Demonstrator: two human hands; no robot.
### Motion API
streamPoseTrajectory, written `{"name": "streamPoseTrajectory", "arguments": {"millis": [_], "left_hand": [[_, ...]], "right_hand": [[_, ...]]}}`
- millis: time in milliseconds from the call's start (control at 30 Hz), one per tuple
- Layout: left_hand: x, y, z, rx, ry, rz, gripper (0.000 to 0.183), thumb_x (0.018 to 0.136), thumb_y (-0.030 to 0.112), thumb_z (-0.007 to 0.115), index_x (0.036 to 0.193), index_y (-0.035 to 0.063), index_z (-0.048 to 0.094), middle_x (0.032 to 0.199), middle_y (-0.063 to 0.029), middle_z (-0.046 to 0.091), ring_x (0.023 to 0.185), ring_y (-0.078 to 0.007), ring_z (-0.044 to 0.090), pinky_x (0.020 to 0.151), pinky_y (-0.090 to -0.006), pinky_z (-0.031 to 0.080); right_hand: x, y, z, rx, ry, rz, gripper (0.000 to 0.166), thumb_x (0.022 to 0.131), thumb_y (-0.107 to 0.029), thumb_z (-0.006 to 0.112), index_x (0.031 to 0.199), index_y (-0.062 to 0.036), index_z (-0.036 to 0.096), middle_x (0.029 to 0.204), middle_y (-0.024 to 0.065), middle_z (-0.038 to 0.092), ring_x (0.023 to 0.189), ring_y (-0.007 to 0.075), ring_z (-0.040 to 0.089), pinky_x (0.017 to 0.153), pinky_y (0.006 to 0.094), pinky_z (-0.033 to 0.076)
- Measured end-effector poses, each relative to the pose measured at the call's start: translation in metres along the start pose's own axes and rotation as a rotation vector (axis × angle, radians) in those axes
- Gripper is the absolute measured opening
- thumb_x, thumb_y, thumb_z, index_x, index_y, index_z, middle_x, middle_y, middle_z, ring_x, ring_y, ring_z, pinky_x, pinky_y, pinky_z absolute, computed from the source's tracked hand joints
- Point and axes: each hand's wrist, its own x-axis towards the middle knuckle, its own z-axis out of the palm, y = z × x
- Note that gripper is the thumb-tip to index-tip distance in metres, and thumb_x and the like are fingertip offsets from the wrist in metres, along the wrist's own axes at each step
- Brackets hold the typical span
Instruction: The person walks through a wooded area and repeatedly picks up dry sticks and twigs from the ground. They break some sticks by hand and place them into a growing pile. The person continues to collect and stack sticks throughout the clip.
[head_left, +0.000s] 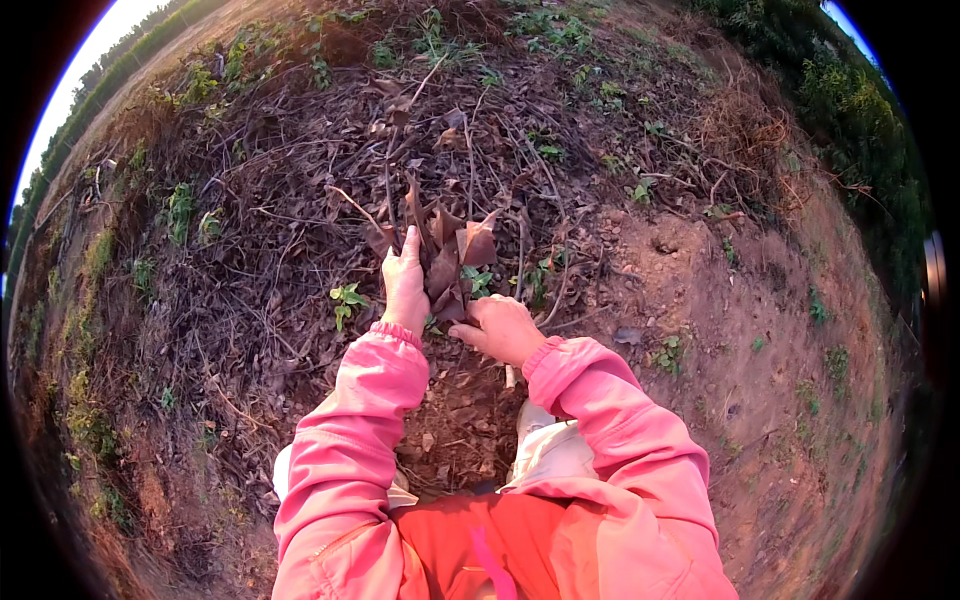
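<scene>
My left hand (406, 288) grips the side of a bunch of large, dry brown leaves (444, 271), with the thumb pointing up and away from me. Its fingers are mostly hidden behind the leaves. Close to the bunch's lower right end is my right hand (501, 328), fingers curled and thumb pointing left. Whether it pinches a leaf or stem there cannot be made out. Thin dry twigs (390, 176) rise just beyond the leaves. A small green plant (477, 280) shows between the bunch and the right hand.
Leaf litter and dead branches (300, 195) cover the ground ahead and left. Bare reddish soil (675, 262) slopes on the right. Another green seedling (346, 302) grows beside my left wrist. Tangled dry brush (750, 135) lies at the upper right, near dark green bushes (862, 127).
</scene>
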Motion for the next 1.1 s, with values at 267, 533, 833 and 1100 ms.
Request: {"name": "streamPoseTrajectory", "arguments": {"millis": [267, 533, 833, 1100], "left_hand": [[-0.032, -0.012, 0.019, 0.109, -0.183, -0.058, 0.026, 0.089, 0.028, 0.057, 0.099, 0.0039, 0.059, 0.084, -0.0032, 0.063, 0.071, -0.0118, 0.06, 0.065, -0.0261, 0.048], [0.03, -0.065, -0.026, 0.098, -0.208, 0.14, 0.028, 0.083, 0.025, 0.065, 0.1, 0.0036, 0.058, 0.076, -0.0049, 0.063, 0.064, -0.013, 0.06, 0.057, -0.0245, 0.048], [0.036, -0.042, -0.072, 0.295, 0.171, 0.038, 0.029, 0.083, 0.024, 0.066, 0.102, 0.0035, 0.056, 0.078, -0.0053, 0.063, 0.065, -0.0137, 0.061, 0.057, -0.0248, 0.048], [0.036, -0.062, -0.082, 0.756, 0.164, 0.023, 0.03, 0.082, 0.022, 0.067, 0.103, 0.0034, 0.055, 0.079, -0.0057, 0.063, 0.066, -0.0144, 0.061, 0.057, -0.0251, 0.048]], "right_hand": [[0.029, 0.037, -0.04, 1.235, 0.427, 0.59, 0.057, 0.088, -0.025, 0.057, 0.135, -0.0012, 0.033, 0.1, 0.0054, 0.061, 0.087, 0.0095, 0.055, 0.074, 0.0249, 0.043], [0.033, 0.007, -0.048, 1.348, 0.316, 0.339, 0.026, 0.092, -0.027, 0.051, 0.093, -0.0022, 0.06, 0.068, 0.0001, 0.057, 0.063, 0.009, 0.058, 0.06, 0.0219, 0.046], [0.008, -0.005, -0.018, 0.704, 0.183, 0.039, 0.021, 0.09, -0.022, 0.055, 0.089, -0.0019, 0.062, 0.075, 0.0042, 0.063, 0.066, 0.0119, 0.057, 0.064, 0.0267, 0.045], [0.015, -0.008, -0.002, 0.686, 0.199, 0.164, 0.021, 0.09, -0.021, 0.053, 0.086, -0.001, 0.061, 0.073, 0.0056, 0.065, 0.065, 0.0121, 0.058, 0.062, 0.0277, 0.046]]}}
